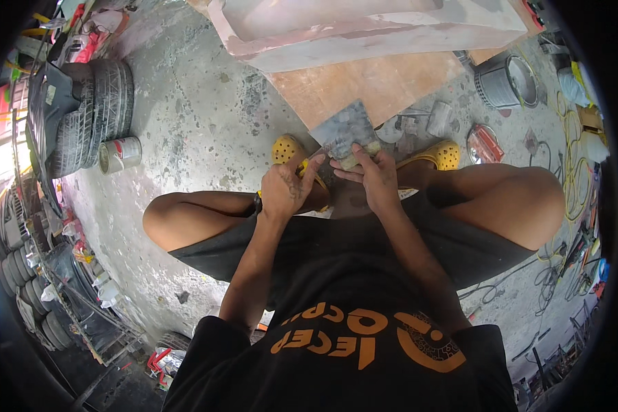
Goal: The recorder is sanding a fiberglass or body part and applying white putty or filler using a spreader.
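Note:
My right hand (pixel 376 180) grips the near corner of a flat, square, grey-smeared plate (pixel 343 130), with the thumb on top. A pale yellowish smear lies along the plate's near edge, by my fingers. Just left of the plate is my left hand (pixel 286 187), its fingers curled and the thumb pointing toward the plate. Whatever those fingers may hold is too small or hidden to make out. Both hands are above the floor, between my bent knees. Beyond them a large pinkish-white box-like piece (pixel 384 38) with a raised rim rests over a brown board (pixel 364 86).
Yellow clogs (pixel 446 155) are on my feet. To the left stand tyres (pixel 113 99) and a paint-spattered can (pixel 121 155). A grey bucket (pixel 507 82), a round red-and-silver tin (pixel 485 144) and a yellow cable (pixel 575 165) lie to the right on the concrete floor (pixel 206 89).

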The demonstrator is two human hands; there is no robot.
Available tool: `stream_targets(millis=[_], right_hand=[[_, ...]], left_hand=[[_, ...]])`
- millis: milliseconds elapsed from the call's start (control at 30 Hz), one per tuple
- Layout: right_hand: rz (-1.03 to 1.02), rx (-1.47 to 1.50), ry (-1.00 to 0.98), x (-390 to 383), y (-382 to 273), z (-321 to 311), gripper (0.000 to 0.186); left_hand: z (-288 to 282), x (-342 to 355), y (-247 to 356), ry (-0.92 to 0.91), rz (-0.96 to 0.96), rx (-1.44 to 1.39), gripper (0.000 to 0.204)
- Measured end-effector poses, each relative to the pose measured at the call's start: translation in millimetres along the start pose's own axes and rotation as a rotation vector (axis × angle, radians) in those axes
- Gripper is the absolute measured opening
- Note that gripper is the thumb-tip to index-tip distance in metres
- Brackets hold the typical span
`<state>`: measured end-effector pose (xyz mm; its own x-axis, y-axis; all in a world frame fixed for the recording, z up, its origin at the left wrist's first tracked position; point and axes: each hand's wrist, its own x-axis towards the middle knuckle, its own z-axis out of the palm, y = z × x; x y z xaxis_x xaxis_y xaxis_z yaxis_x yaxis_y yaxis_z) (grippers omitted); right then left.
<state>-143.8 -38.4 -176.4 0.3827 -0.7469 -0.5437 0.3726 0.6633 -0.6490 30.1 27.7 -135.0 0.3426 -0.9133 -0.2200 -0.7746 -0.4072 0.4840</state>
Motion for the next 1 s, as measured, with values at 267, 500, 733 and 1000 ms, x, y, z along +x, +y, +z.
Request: stream_targets(millis=[267,500,733,1000], right_hand=[[0.009,-0.001,0.008,-3,1,-3,0.035],[0.026,-0.014,0.014,-1,0,-2,0.034],[0.024,-0.008,0.002,2,-1,-4,0.029],[0.013,-0.198,-0.02,8,-7,-15,0.03]], left_hand=[[2,4,3,0.0,0.018,0.069,0.044],[1,27,-11,-0.027,-0.032,-0.044,0.048],[-5,31,-8,0.002,-0.002,0.006,0.052],[-13,8,1,0.046,0.03,-0.057,0.045]])
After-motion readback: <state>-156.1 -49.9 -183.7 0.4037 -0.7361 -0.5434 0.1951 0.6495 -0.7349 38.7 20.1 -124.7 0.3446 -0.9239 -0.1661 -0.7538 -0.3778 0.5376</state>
